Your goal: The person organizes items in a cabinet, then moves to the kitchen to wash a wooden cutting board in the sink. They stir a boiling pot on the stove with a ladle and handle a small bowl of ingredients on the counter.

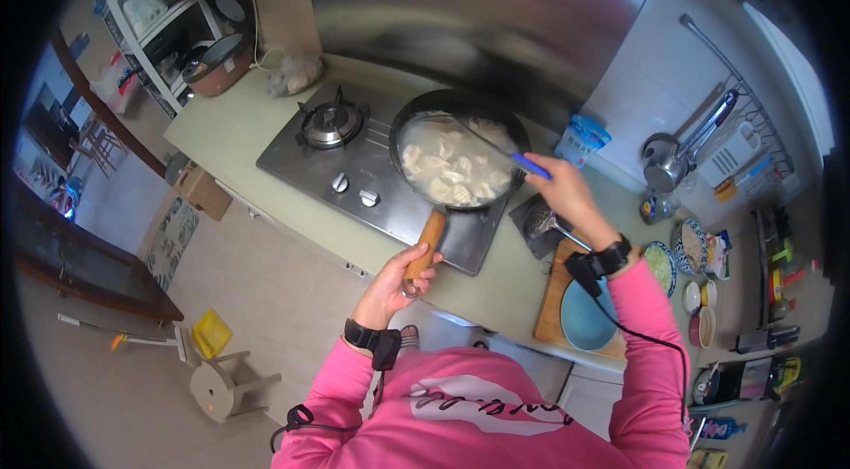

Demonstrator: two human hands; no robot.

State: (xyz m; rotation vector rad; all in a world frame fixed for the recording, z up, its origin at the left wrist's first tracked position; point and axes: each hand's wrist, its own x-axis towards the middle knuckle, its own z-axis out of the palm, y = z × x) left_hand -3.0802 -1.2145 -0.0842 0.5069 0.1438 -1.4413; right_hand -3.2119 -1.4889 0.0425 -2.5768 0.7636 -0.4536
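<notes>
My left hand (405,273) is wrapped around the wooden handle (426,243) of a dark wok (398,130) standing over the right side of the gas stove. Several pale dumplings (458,167) lie in cloudy liquid inside the wok. In my right hand (564,190) is the blue grip of a long-handled cooking utensil (488,143). Its thin metal shaft slants left across the wok, and its far end sits among the dumplings, too unclear to tell its shape.
The stove (319,177) has a bare left burner (332,123). Right of it are a skimmer (541,220), a cutting board (551,296) and a blue bowl (588,316). A blue pouch (582,140) stands behind my right hand; a rice cooker (219,64) is at far left. A stool (216,389) stands on the floor.
</notes>
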